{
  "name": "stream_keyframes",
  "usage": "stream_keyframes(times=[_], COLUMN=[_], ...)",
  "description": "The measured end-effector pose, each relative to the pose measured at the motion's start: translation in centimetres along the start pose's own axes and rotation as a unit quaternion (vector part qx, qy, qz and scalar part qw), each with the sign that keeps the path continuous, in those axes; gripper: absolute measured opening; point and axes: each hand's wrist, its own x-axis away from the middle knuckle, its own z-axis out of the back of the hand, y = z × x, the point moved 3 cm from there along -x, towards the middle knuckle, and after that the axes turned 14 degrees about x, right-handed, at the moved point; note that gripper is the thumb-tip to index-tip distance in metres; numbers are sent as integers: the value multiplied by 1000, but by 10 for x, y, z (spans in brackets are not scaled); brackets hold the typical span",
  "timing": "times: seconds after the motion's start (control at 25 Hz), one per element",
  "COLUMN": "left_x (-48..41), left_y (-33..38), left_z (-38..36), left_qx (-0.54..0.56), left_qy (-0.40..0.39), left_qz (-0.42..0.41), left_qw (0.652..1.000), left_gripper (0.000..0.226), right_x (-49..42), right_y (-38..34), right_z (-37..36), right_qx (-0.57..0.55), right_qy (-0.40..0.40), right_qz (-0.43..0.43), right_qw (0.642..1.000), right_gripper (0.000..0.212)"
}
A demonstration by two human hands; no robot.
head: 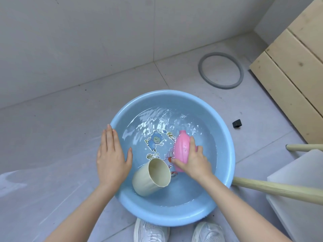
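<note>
- A person crouched over a blue basin (167, 96) set on the grey tiled floor (52, 137) in the lower centre of the frame.
- The right hand (194, 163) gripped a pink bottle (181, 145) in the right half of the basin. Its fingers (192, 145) curled over the bottle's side and the thumb pressed the lower end.
- The pink bottle lay tilted, its narrow neck pointing toward the top of the frame, partly in the rippling water (157, 119).
- The left hand (111, 158) was spread flat over the basin's left rim, fingers (110, 137) straight and close together, thumb out toward the centre. It held nothing, and whether it pressed on the rim could not be told.
- A cream cup (146, 182) lay on its side at the lower left of the basin, its open mouth turned up and to the right, just below the left thumb.
- Cartoon figures (155, 140) printed on the basin's bottom showed through the water between the two hands.
- A grey ring (220, 54) lay on the floor in the upper right, well apart from the basin.
- Pale wooden boards (293, 70) filled the upper right corner, with a small black block (237, 123) on the floor below them.
- A wooden pole (279, 190) ran from the basin's right rim to the right edge.
- White shoes (150, 231) showed at the bottom edge, just beneath the basin.
</note>
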Motion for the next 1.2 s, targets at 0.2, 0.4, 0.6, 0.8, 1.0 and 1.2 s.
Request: stream_keyframes(times=[0.2, 0.4, 0.6, 0.8, 1.0, 1.2], left_x=[0, 0, 0, 0, -1, -1], left_y=[0, 0, 1, 1, 1, 1], left_z=[0, 0, 0, 1, 1, 1], left_qx=[-5, -9, -11, -14, -17, -23], left_qy=[-3, -7, -9, -7, -5, -5], left_qz=[-5, -1, 1, 2, 0, 0], left_qw=[1000, 1000, 1000, 1000, 1000, 1000], left_gripper=[77, 77, 76, 74, 75, 75], right_x=[-1, 1, 1, 0, -2, -2], right_y=[-3, -5, -5, -2, 1, 1], right_z=[-4, -5, -6, -5, -7, -10], right_qx=[4, 12, 13, 15, 14, 18], right_qy=[-4, 1, 3, 8, 8, 4], right_qz=[3, 13, 11, 7, 5, -1], right_qw=[1000, 1000, 1000, 1000, 1000, 1000], right_gripper=[110, 108, 108, 107, 107, 108])
